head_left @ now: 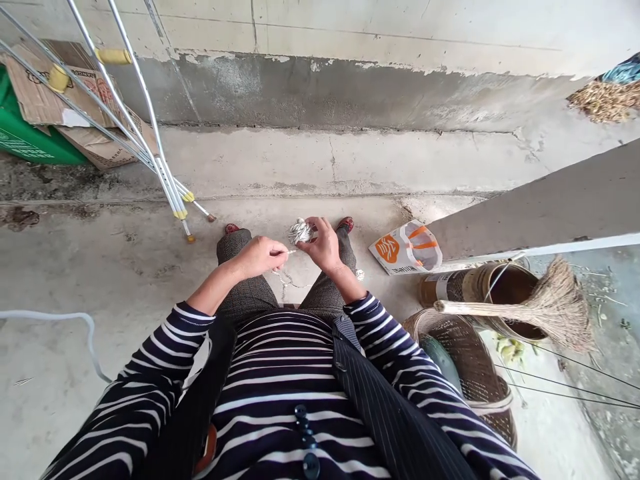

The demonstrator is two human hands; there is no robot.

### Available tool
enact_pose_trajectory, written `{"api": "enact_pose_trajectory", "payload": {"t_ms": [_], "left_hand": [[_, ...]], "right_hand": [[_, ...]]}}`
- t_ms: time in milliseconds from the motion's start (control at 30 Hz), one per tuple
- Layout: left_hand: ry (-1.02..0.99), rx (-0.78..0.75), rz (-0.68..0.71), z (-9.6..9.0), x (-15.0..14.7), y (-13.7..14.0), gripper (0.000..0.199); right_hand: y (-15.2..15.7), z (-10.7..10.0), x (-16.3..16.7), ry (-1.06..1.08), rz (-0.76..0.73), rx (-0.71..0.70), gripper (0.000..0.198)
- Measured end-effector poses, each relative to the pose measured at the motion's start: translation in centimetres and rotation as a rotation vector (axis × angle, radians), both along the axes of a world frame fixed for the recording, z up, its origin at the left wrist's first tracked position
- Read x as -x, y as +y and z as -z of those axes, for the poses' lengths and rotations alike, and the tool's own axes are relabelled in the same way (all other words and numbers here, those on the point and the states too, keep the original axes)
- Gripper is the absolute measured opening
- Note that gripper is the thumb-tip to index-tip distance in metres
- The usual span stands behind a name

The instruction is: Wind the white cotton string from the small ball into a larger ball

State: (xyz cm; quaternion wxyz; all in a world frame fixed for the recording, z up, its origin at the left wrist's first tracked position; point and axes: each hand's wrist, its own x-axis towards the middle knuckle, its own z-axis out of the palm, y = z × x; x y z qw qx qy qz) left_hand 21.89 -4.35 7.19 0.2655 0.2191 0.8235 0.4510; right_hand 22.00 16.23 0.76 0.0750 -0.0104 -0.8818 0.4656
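A bundle of white cord [301, 231] sits in the fingers of my right hand [324, 248], above the floor between my knees. My left hand [261, 256] is closed in a pinch on a strand of the same cord, just left of the bundle. A short length of the strand runs between the two hands. Below them, a thin loose piece of cord [290, 283] hangs in loops between my legs. Part of the bundle is hidden behind my right fingers.
Metal crutches [167, 180] lean at the left by cardboard [75, 87] and a green bin [30, 127]. On the right are a printed paper bag [407, 248], a straw broom [555, 310] across a brown bucket [480, 283], and a wicker basket [475, 353]. A white hose [55, 316] lies left.
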Motion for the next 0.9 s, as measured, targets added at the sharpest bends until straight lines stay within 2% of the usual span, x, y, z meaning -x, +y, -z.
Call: {"api": "enact_pose_trajectory", "payload": {"t_ms": [167, 267, 400, 500, 567, 667, 767, 900], "left_hand": [[0.141, 0.094, -0.012, -0.9, 1.4, 0.0, 0.023], [0.130, 0.100, 0.029, -0.9, 1.6, 0.6, 0.024], [0.095, 0.102, 0.085, -0.6, 1.5, 1.3, 0.030], [0.189, 0.113, 0.063, -0.7, 1.9, 1.6, 0.031], [0.277, 0.148, 0.055, -0.9, 2.4, 1.6, 0.030], [0.319, 0.153, 0.052, -1.1, 3.2, 1.6, 0.026], [0.273, 0.105, 0.035, -0.7, 3.7, 1.3, 0.022], [0.185, 0.043, 0.008, 0.1, 3.9, 0.8, 0.018]], "right_hand": [[0.3, 0.7, -0.8, -0.156, -0.134, 0.074, 0.054], [0.6, 0.1, -0.7, -0.143, -0.171, -0.029, 0.055], [0.9, -1.1, -0.2, -0.114, -0.076, -0.174, 0.052], [0.9, -1.4, 0.0, -0.154, -0.196, -0.153, 0.052], [0.8, -1.4, -0.1, -0.224, -0.348, -0.059, 0.052], [0.8, -1.3, -0.7, -0.342, -0.485, 0.207, 0.050], [1.1, -1.5, -1.3, -0.409, -0.498, 0.488, 0.051], [1.5, -2.0, -1.9, -0.485, -0.470, 0.668, 0.050]]}}
